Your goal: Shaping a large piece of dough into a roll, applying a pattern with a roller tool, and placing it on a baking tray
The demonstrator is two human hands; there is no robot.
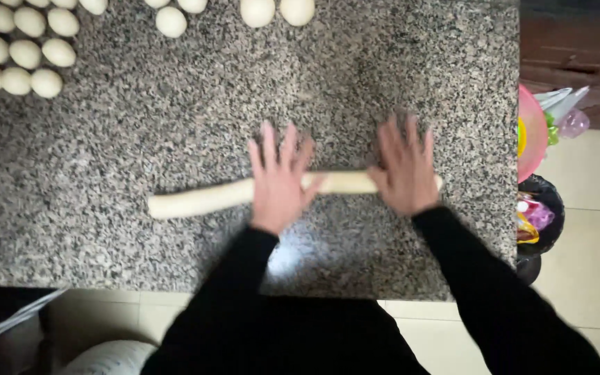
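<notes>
A long rope of pale dough [203,199] lies across the middle of the speckled granite countertop [140,139], running from left to right and rising slightly toward the right; both hands rest flat on top of it. The left hand [278,177] is palm down with the fingers spread and pointing away from the body, pressing on the rope near its middle; nothing is clasped, the fingers stay apart. The right hand [405,170] lies the same way, open and flat, fingers splayed and slightly blurred, covering the rope close to its right end, whose tip shows just past the hand; both forearms, in black sleeves [480,278], reach forward from the bottom edge and angle outward.

Well apart from the hands, rows of small round dough balls [25,52] sit at the far left corner of the counter; a few more balls [257,11] line the far edge. Beyond the counter's right side stand a pink bowl [530,132] and a dark bowl [548,215] above a tiled floor [592,243].
</notes>
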